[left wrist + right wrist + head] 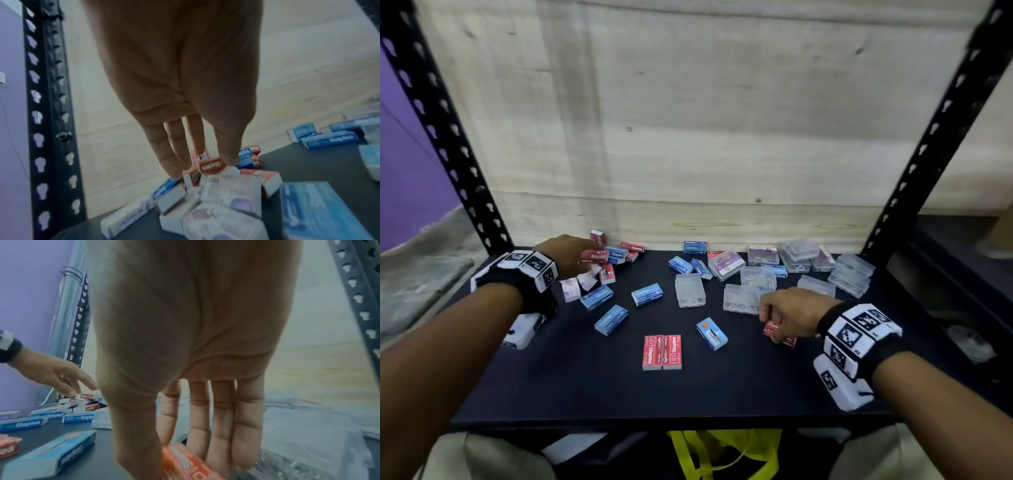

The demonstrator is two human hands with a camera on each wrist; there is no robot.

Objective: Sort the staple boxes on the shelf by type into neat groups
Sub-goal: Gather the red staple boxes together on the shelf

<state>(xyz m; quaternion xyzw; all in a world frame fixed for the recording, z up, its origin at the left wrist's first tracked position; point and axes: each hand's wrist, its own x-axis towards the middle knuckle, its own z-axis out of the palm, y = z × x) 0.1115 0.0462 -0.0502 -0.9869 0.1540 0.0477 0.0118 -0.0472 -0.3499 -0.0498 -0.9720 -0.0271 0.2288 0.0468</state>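
Note:
Small staple boxes lie scattered on the black shelf [722, 394]. Two red boxes [662, 352] sit side by side at front centre. Blue boxes [647, 296] spread across the left and middle. My left hand [582, 255] reaches into the back-left pile; its straight fingers [174, 155] and thumb come down either side of a red box [211, 165] and touch it. My right hand [770, 325] grips another red box [774, 329] near the right front, pinched between thumb and fingers [218, 443]; most of that box [180, 457] is hidden.
Clear plastic cases [741, 298] crowd the right back of the shelf. White-and-purple boxes [573, 287] lie under my left wrist. Black perforated uprights [445, 137] [941, 130] flank the shelf, a wooden panel backs it, and a yellow strap [722, 455] hangs below.

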